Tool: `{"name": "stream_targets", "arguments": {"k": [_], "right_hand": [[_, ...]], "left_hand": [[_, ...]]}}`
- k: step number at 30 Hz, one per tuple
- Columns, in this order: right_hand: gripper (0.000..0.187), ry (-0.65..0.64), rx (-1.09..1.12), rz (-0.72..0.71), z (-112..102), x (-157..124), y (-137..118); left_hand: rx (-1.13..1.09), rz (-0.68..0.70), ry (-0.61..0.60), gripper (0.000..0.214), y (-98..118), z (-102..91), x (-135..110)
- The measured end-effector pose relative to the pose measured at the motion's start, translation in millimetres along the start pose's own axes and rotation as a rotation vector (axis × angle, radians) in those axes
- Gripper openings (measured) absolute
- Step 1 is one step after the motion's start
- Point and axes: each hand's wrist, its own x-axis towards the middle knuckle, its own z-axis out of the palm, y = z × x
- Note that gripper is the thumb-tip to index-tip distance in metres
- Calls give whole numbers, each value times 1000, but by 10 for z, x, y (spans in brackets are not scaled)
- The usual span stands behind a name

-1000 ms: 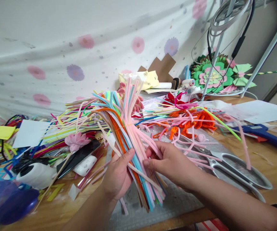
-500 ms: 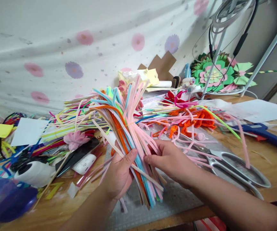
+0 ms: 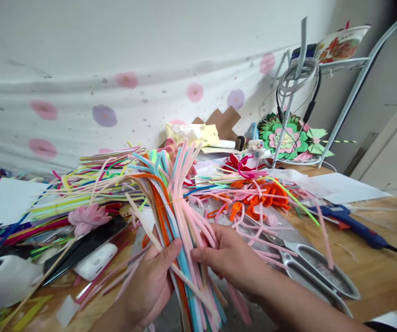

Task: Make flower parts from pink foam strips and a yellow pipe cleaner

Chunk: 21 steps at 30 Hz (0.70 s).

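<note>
So the left hand (image 3: 150, 288) is wrapped tight around a pipe cleaner bundle (image 3: 171, 203). The right hand (image 3: 231, 260) pinches a few pink stems from it.

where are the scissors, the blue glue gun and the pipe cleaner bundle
scissors (image 3: 290, 256): head view, where the blades meet the handles
glue gun (image 3: 350, 224): head view, middle of the blue body
pipe cleaner bundle (image 3: 171, 203): head view, middle of the fanned stems

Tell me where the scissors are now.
In the head view, the scissors lie on the table at right, beside the right hand, nearer than the glue gun.
</note>
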Motion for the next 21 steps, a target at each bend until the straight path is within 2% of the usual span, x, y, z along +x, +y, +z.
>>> {"name": "stream_targets", "arguments": {"k": [3, 9, 12, 16, 21], "right_hand": [[6, -24, 34, -20, 11, -10, -3], [7, 45, -97, -98, 30, -16, 3], [2, 43, -73, -87, 36, -13, 14], [11, 88, -107, -70, 37, 0, 34], [17, 82, -53, -24, 50, 10, 21]], "left_hand": [[-2, 4, -7, 52, -5, 9, -4], [32, 59, 57, 55, -23, 13, -10], [40, 73, 59, 54, -25, 23, -3], [24, 70, 58, 57, -17, 46, -1], [30, 54, 56, 55, -18, 46, -4]]}}
